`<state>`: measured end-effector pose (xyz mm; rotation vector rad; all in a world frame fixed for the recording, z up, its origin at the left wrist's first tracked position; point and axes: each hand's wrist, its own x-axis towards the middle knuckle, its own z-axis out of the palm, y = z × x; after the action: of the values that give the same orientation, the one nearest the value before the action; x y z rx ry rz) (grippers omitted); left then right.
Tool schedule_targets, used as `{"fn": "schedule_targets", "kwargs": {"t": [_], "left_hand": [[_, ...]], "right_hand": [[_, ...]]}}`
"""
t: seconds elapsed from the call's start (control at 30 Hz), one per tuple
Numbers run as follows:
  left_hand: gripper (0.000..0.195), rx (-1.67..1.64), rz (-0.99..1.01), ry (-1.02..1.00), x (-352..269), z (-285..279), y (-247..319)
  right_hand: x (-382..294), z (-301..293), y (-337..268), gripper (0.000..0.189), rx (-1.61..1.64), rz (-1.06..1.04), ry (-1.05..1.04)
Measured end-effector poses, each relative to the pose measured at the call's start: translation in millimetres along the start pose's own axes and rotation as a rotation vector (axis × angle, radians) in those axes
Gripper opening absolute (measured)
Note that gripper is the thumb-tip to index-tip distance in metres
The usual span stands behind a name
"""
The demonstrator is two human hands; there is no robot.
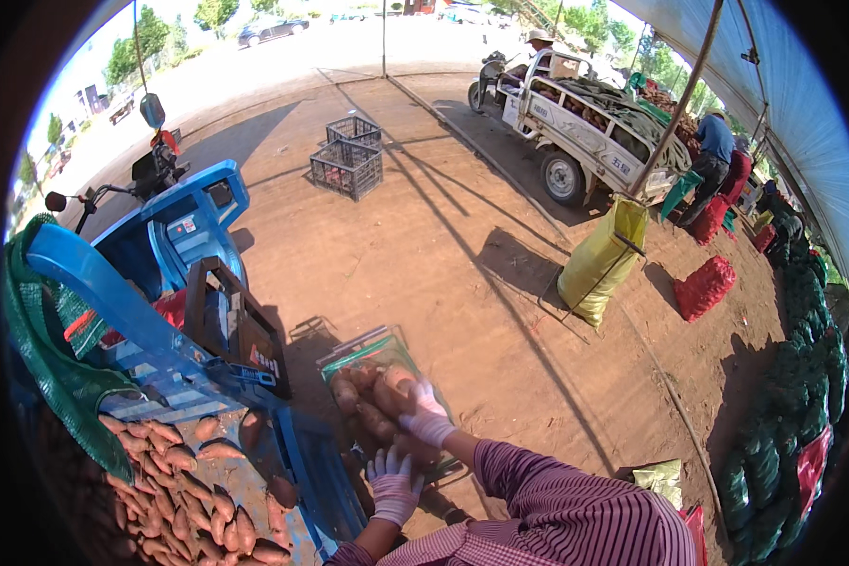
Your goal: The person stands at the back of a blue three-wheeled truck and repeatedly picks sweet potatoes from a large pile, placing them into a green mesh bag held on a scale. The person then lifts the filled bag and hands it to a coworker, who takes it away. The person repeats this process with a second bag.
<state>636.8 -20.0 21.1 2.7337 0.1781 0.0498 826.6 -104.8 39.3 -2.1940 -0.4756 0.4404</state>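
Below me a green mesh bag (pixel 378 351), stretched on a metal frame (pixel 347 348), holds several reddish sweet potatoes (pixel 373 419). My right hand (pixel 426 416), in a whitish glove, lies over a large sweet potato at the bag's right side; whether the fingers grip it is hidden. Nearer me, my gloved left hand (pixel 394 488) is at the bag's near left edge, fingers spread and nothing seen in them. To the left, a pile of loose sweet potatoes (pixel 166 488) lies in the bed of a blue cargo tricycle (pixel 311 474).
A brown metal frame (pixel 237 325) stands at the tricycle bed's edge. Black plastic crates (pixel 347 170), a yellow sack (pixel 601 262) and a filled red bag (pixel 705 288) stand beyond. Filled green bags (pixel 771 453) line the right. People work by a loaded white tricycle (pixel 587 141).
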Motion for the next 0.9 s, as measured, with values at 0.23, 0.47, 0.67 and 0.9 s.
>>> {"fn": "schedule_targets", "kwargs": {"t": [0.23,0.47,0.67,0.9], "left_hand": [[0.050,-0.348,-0.142,-0.093,-80.5,-42.8,4.3],[0.052,-0.482,-1.127,-0.033,-380.4,-27.7,-21.9],[0.030,-0.526,-1.749,0.058,-527.6,12.9,70.9],[0.035,-0.612,-1.565,0.070,-549.8,129.6,197.4]], "right_hand": [[57.7,-6.7,13.1,0.071,-0.225,0.037,-0.015],[105.1,47.1,2.2,0.076,-0.738,0.043,-0.133],[99.2,28.1,20.4,0.078,-0.727,0.071,-0.104],[90.0,23.1,68.6,0.072,-0.580,-0.202,-0.191]]}}
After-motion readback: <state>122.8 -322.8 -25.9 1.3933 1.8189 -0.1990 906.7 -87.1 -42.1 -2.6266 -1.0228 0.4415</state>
